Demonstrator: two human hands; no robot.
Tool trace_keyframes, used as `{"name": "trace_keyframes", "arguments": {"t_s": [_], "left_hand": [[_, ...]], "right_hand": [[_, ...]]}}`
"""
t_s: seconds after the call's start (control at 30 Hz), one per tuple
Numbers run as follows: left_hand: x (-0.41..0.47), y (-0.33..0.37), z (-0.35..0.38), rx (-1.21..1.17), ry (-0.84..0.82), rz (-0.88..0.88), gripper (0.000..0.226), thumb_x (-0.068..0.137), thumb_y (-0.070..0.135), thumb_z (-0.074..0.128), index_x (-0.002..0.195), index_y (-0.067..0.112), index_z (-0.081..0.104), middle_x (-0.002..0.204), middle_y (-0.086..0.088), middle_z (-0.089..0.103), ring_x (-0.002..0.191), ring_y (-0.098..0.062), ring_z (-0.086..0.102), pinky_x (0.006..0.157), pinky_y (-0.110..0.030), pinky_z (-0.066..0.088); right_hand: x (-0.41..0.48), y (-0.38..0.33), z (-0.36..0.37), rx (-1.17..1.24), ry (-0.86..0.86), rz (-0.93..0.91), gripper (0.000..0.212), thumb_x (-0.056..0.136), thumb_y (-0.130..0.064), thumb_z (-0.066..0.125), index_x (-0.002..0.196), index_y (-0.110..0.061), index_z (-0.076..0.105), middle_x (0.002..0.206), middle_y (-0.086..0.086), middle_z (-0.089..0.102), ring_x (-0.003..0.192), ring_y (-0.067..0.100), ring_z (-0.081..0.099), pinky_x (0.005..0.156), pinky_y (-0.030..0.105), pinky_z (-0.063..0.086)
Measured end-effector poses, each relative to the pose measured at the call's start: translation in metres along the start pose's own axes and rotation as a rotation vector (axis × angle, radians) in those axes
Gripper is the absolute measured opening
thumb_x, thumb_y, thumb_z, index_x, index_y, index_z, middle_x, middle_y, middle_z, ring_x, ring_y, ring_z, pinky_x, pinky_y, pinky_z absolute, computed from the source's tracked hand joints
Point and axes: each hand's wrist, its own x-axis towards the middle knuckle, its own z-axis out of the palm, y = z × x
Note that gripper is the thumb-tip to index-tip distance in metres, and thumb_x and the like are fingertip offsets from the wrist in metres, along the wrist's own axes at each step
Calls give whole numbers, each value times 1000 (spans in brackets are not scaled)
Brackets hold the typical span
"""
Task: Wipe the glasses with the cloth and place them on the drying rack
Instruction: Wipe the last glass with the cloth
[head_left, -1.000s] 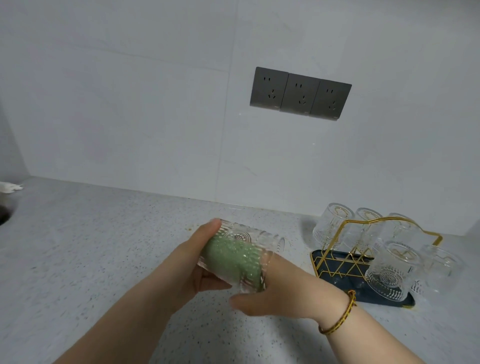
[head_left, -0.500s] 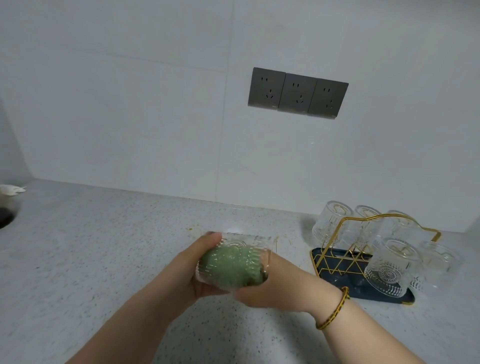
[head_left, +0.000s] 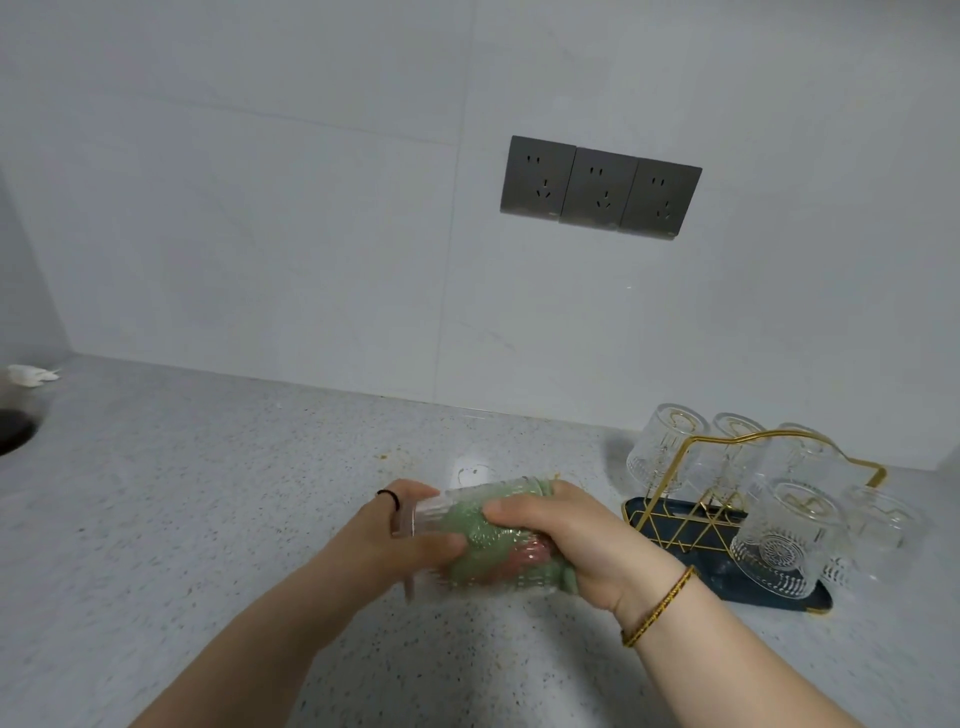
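A clear ribbed glass (head_left: 441, 512) lies on its side in the air above the counter, held between both hands. My left hand (head_left: 384, 540) grips its left, rim end, thumb across the front. My right hand (head_left: 576, 540) grips the other end, thumb on top, holding the green cloth (head_left: 478, 530) bunched against the glass. Whether the cloth is inside the glass or wrapped around it I cannot tell. To the right stands the drying rack (head_left: 727, 441), gold wire on a dark blue tray (head_left: 644, 512), with several glasses (head_left: 779, 540) upside down on it.
The grey speckled counter (head_left: 208, 519) runs back to a white wall with three grey sockets (head_left: 600, 187). A dark sink opening (head_left: 10, 431) and a small white object (head_left: 31, 374) are at the far left. A few crumbs (head_left: 384, 457) lie behind my hands.
The glass has been turned between my hands, and its rim now points left. My right hand has shifted over the top of the glass. The rack's glasses stay put.
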Motion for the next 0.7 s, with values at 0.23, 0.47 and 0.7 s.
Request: {"name": "trace_keyframes", "arguments": {"t_s": [0.23, 0.47, 0.7], "left_hand": [[0, 0, 10, 36, -397, -82, 63, 52, 37, 76, 110, 29, 51, 107, 9, 65, 97, -7, 63, 84, -19, 51], [5, -19, 4, -165, -122, -37, 105, 16, 62, 84, 108, 19, 57, 93, 2, 74, 87, -14, 71, 73, -24, 54], [1, -19, 0, -426, 165, 133, 122, 14, 62, 85, 119, 9, 53, 104, -9, 69, 103, -34, 63, 94, -54, 45]], "right_hand": [[0, -16, 18, -642, 97, -166, 33, 74, -20, 73, 52, -14, 48, 52, 1, 44, 50, 13, 42, 50, 23, 32], [0, -26, 8, -106, 336, -380, 19, 87, -10, 54, 69, -10, 62, 42, -7, 61, 37, 3, 55, 32, 13, 38], [8, 5, -8, 700, 343, -354, 34, 92, -18, 42, 84, 0, 69, 75, 13, 72, 64, 22, 70, 64, 38, 56]]}}
